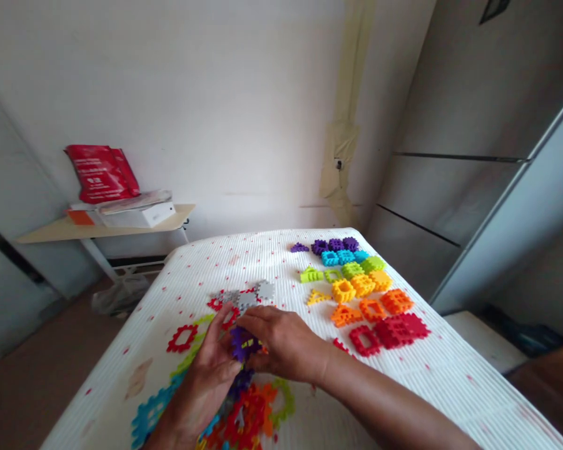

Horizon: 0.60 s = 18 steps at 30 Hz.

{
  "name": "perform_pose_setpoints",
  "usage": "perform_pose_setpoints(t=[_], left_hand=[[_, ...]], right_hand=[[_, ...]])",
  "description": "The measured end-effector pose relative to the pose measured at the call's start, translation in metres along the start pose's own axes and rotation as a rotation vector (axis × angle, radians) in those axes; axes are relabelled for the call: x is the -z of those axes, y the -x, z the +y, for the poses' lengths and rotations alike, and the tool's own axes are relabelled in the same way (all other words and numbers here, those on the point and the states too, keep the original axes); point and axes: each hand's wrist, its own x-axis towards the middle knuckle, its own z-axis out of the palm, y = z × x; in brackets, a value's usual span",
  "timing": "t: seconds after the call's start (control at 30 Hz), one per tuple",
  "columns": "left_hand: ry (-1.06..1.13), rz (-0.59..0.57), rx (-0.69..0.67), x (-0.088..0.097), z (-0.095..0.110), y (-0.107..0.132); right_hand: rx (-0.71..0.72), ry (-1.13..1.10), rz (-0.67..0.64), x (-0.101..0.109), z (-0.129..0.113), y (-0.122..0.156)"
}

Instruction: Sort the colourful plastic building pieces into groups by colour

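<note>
Both my hands meet over the middle of a white ribbed table. My left hand and my right hand are closed together on a purple interlocking plastic piece, fingers pinching it from either side. Just beyond the hands lie grey pieces and red ring pieces. Under my wrists sits a loose heap of mixed pieces in red, orange, blue and green.
On the table's right side, pieces lie sorted in rows by colour: purple, blue, green, yellow, orange, red. A shelf at the left wall carries a red bag and a white box. Grey cabinet panels stand at the right.
</note>
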Motion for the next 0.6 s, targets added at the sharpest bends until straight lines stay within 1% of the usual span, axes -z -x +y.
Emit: perform_pose_setpoints(t=[0.1, 0.17, 0.23, 0.27, 0.3, 0.37, 0.4, 0.43, 0.47, 0.5, 0.53, 0.6], left_hand=[[-0.020, 0.042, 0.016, -0.003, -0.002, -0.001], [-0.030, 0.075, 0.004, -0.004, -0.002, -0.003], [-0.059, 0.128, -0.029, 0.000, -0.001, -0.006], [-0.089, 0.165, -0.049, 0.002, 0.000, -0.007], [-0.131, 0.212, -0.070, 0.006, 0.001, -0.008], [-0.235, 0.321, -0.111, 0.013, 0.004, -0.011], [-0.285, 0.374, -0.132, 0.016, 0.005, -0.011], [-0.326, 0.421, -0.152, 0.018, 0.007, -0.011], [-0.356, 0.462, -0.172, 0.020, 0.008, -0.012], [-0.376, 0.494, -0.190, 0.021, 0.009, -0.011], [-0.384, 0.517, -0.200, 0.022, 0.010, -0.011], [-0.392, 0.554, -0.203, 0.024, 0.010, -0.011]], right_hand=[[0.014, 0.015, -0.030, -0.002, -0.004, -0.001], [0.042, 0.014, -0.026, 0.000, -0.002, -0.001], [0.064, 0.023, 0.018, 0.007, 0.008, -0.001], [0.066, 0.038, 0.055, 0.013, 0.018, -0.001], [0.052, 0.063, 0.102, 0.022, 0.032, -0.001], [-0.027, 0.153, 0.191, 0.047, 0.070, -0.001], [-0.111, 0.217, 0.230, 0.061, 0.093, -0.001], [-0.227, 0.296, 0.241, 0.076, 0.117, -0.001], [-0.383, 0.387, 0.221, 0.091, 0.142, -0.001], [-0.537, 0.479, 0.175, 0.104, 0.166, 0.000], [-0.610, 0.509, 0.158, 0.116, 0.188, 0.001], [-0.699, 0.538, 0.113, 0.131, 0.225, 0.003]])
